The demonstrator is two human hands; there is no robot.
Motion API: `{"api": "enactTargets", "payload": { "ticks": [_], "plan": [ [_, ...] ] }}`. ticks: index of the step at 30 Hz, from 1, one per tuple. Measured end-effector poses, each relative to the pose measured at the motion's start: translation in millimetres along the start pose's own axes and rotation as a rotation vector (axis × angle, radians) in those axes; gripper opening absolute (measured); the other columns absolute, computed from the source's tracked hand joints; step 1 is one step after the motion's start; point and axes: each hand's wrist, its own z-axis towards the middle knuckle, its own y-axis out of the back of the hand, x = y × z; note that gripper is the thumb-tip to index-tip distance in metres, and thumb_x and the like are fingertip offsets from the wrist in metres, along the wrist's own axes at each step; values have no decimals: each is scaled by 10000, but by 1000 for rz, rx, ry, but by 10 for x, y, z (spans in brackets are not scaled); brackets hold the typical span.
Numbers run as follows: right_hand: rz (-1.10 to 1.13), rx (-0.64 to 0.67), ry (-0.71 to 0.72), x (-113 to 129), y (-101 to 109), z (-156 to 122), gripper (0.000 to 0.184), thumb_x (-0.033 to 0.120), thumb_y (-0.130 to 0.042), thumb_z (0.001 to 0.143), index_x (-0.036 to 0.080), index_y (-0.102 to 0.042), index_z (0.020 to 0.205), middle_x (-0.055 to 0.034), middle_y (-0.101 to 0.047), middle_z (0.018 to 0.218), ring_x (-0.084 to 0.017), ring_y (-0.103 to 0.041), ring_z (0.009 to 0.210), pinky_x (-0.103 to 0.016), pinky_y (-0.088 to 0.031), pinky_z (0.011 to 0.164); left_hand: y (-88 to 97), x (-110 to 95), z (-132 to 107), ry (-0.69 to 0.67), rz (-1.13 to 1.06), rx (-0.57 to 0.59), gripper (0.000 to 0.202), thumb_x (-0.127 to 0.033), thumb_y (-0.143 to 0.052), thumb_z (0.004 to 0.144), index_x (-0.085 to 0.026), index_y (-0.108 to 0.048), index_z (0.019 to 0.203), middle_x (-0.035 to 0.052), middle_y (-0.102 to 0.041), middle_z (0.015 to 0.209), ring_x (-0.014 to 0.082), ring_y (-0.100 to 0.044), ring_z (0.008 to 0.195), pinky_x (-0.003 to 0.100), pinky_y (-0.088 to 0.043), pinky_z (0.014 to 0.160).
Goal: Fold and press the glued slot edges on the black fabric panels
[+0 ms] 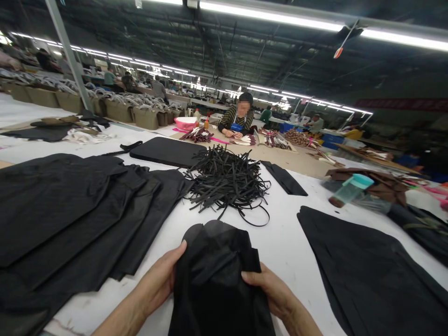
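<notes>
A piece of black fabric (219,270) is held up between both hands just above the white table (287,242), at the bottom centre of the head view. My left hand (159,280) grips its left edge, thumb on top. My right hand (269,289) pinches its right edge, thumb pressed on the cloth. A tangled heap of black straps (227,179) lies just beyond the piece.
Overlapping black fabric panels (70,210) cover the left of the table, and another black panel (371,275) lies at the right. A flat black pad (164,150) sits further back. A teal-capped bottle (350,189) lies at the right. A person in a striped top (238,119) works at the far table.
</notes>
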Motion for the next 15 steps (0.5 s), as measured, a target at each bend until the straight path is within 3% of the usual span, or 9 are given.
{"api": "enactTargets", "payload": {
  "ticks": [2, 4, 7, 9, 12, 15],
  "plan": [
    [-18, -19, 7, 43, 9, -11, 413, 288, -799, 564, 109, -654, 907, -92, -695, 796, -256, -644, 793, -384, -448, 817, 7, 46, -18, -20, 94, -28, 390, -484, -592, 780, -161, -640, 992, 74, -693, 957, 240, -623, 939, 338, -466, 888],
    [-36, -42, 16, 76, 15, -19, 427, 297, -804, 561, 116, -648, 914, -84, -693, 802, -256, -639, 804, -380, -442, 820, 3, 94, -36, -125, 343, -89, 394, -492, -605, 755, -174, -619, 988, 21, -665, 728, 212, -622, 752, 302, -492, 723],
    [-73, -63, 30, 103, 28, -32, 455, 307, -808, 567, 129, -644, 952, -70, -689, 845, -244, -629, 825, -357, -436, 816, -14, 172, -44, -305, 721, -261, 315, -474, -602, 720, -198, -586, 871, -69, -453, 489, 143, -462, 496, 228, -347, 467],
    [-115, -66, 36, 122, 35, -42, 448, 322, -800, 586, 136, -644, 962, -57, -685, 851, -235, -622, 833, -342, -434, 804, -36, 214, -34, -382, 831, -344, 269, -472, -567, 720, -205, -538, 736, -68, -411, 520, 128, -410, 502, 224, -301, 460],
    [-210, -58, 42, 164, 30, -48, 417, 354, -762, 631, 141, -639, 968, -40, -675, 841, -240, -608, 866, -337, -426, 810, -87, 228, -9, -450, 875, -358, 320, -472, -517, 738, -217, -395, 586, -59, -358, 556, 127, -384, 544, 230, -304, 497],
    [-459, -123, 84, 198, -16, -55, 379, 387, -683, 686, 151, -621, 976, -55, -659, 870, -279, -587, 911, -369, -426, 811, -136, 192, 2, -478, 927, -384, 370, -443, -496, 753, -224, -290, 538, -57, -300, 540, 127, -340, 535, 244, -267, 496]
  ]
}}
